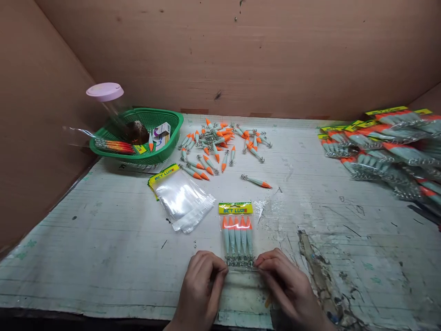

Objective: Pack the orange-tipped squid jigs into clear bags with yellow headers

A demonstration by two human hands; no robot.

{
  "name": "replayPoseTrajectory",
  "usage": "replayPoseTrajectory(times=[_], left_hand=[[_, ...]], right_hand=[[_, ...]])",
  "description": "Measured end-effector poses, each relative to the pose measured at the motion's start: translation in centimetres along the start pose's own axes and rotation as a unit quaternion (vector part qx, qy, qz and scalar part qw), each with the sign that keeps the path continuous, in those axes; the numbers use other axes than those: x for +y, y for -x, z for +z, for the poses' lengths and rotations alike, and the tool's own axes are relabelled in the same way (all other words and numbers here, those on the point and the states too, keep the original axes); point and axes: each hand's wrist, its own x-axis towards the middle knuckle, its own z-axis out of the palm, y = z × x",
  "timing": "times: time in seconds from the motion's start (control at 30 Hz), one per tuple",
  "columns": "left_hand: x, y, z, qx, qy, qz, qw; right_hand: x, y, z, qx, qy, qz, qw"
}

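Observation:
A clear packet with a yellow header (237,232) lies flat on the table in front of me, holding several pale lures with orange tips. My left hand (200,289) pinches the packet's near edge on the left, fingers closed. My right hand (288,287) pinches the same edge on the right, fingers curled. A stack of empty clear bags with yellow headers (181,196) lies to the upper left of the packet. Beyond it, a loose pile of orange-tipped lures (220,145) is spread on the table, with one single lure (257,181) lying apart.
A green basket (174,133) at the back left holds a pink-lidded clear jar (113,108), small boxes and lures. Filled packets (386,147) are heaped at the right edge. Brown cardboard walls (241,55) close in the back and the left side. A worn dark streak (319,271) marks the table surface.

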Motion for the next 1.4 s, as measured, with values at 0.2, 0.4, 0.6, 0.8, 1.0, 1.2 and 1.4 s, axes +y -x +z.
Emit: replayPoseTrajectory(times=[0.2,0.4,0.6,0.8,1.0,1.2,1.4], left_hand=[[0.1,-0.1,1.1,0.073,-0.022,-0.036,0.996],[0.4,-0.3,2.3,0.120,-0.088,-0.075,0.986],[0.9,-1.8,2.9,0.130,-0.183,-0.098,0.970],[1.5,-3.7,1.2,0.056,-0.219,-0.190,0.955],[1.7,-5.3,0.3,0.028,-0.088,-0.206,0.974],[0.3,-5.5,0.1,0.031,0.321,-0.263,0.910],[1.4,-5.6,2.2,0.071,0.391,-0.259,0.881]], right_hand=[[-0.3,0.4,2.1,0.088,0.037,0.065,0.993],[-0.7,-0.2,2.7,0.097,0.049,0.173,0.979],[-1.0,-1.7,3.5,0.118,0.140,0.192,0.964],[0.0,-2.4,2.3,0.122,0.153,0.194,0.961],[0.2,-3.2,2.4,0.092,0.069,0.216,0.970],[1.5,-3.3,-2.2,0.140,0.029,0.185,0.972],[0.4,-2.6,-4.5,0.184,-0.137,0.238,0.944]])
